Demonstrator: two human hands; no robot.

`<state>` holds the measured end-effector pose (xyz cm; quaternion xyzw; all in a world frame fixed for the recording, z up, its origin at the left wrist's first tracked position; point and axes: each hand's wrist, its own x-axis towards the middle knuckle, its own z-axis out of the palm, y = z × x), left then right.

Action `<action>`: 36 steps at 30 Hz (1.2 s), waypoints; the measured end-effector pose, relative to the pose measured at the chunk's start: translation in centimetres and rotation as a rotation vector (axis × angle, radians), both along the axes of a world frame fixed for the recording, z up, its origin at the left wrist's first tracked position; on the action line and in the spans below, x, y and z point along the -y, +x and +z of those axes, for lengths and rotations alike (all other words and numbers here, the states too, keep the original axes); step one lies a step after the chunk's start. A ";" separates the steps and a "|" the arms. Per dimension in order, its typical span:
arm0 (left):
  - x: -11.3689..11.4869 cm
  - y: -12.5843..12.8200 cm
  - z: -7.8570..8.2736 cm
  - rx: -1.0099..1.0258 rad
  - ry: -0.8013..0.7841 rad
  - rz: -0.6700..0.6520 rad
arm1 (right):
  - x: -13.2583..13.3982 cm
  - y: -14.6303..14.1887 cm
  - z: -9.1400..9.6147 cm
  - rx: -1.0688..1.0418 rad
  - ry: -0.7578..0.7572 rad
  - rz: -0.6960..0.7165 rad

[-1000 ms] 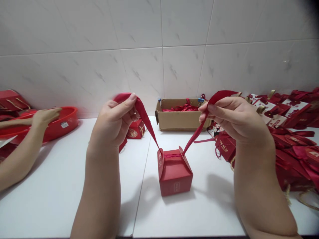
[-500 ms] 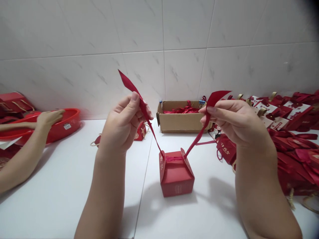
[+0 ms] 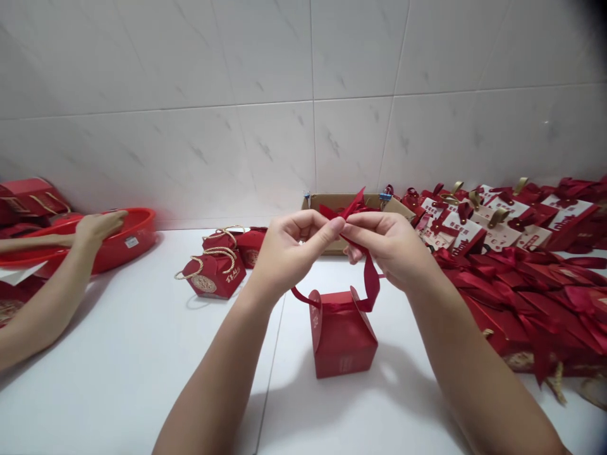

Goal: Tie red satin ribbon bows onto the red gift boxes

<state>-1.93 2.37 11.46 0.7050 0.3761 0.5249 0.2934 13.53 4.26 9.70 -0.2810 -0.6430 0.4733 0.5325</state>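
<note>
A small red gift box (image 3: 345, 341) stands upright on the white table in front of me. Dark red ribbon (image 3: 372, 281) runs through its two raised side flaps and rises in a loop to my hands. Above the box, my left hand (image 3: 296, 249) pinches one ribbon end between thumb and fingers. My right hand (image 3: 386, 246) is closed on the other end, and the fingertips of both hands meet where the ends cross. The exact crossing is partly hidden by the fingers.
Behind my hands is a cardboard box (image 3: 322, 201). Red boxes with rope handles (image 3: 215, 275) stand to the left. Beyond them another person's hand (image 3: 97, 230) rests at a red basin (image 3: 140, 227). Many ribboned red boxes (image 3: 531, 303) and white-labelled bags (image 3: 502, 230) fill the right side.
My hands have come together from wide apart and lowered slightly, bringing the two ribbon ends across each other. The ribbon now bows loosely above the box instead of stretching straight.
</note>
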 end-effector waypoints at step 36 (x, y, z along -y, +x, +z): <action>-0.3 -2.2 0.8 -0.143 -0.219 -0.147 | 0.2 1.5 0.1 0.533 0.718 -0.276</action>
